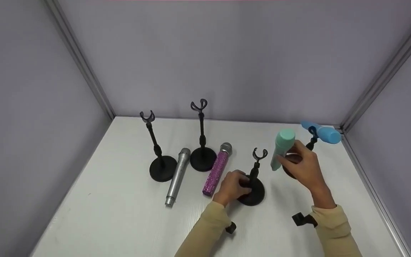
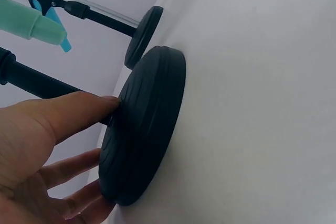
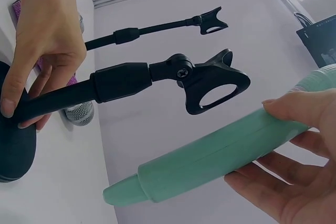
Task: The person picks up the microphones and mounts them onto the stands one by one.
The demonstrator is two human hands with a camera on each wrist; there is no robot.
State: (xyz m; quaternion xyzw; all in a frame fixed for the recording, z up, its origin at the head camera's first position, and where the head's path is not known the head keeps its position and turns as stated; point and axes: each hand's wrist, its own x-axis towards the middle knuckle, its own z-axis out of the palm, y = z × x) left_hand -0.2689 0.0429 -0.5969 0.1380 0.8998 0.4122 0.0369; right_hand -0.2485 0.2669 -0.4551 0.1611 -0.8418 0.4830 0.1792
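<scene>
My right hand (image 1: 306,168) pinches a mint-green microphone (image 1: 284,140) between thumb and fingers, holding it above the table. Its tapered tail points toward the cradle of a black microphone stand (image 3: 123,82) in the right wrist view, with a gap between them. On that stand's round base (image 2: 149,124), my left hand (image 1: 231,187) has its thumb on top and its fingers round the edge. The stand is upright and its cradle (image 1: 259,154) holds nothing. A purple glitter microphone (image 1: 215,173) lies just left of the left hand.
At the right, a blue microphone (image 1: 328,135) rests in another stand, partly behind my right hand. Two more black stands (image 1: 162,168) rise toward the back left, their cradles bare. Between them lies a silver microphone (image 1: 177,178). Grey panels (image 1: 227,60) enclose the white table (image 1: 120,214).
</scene>
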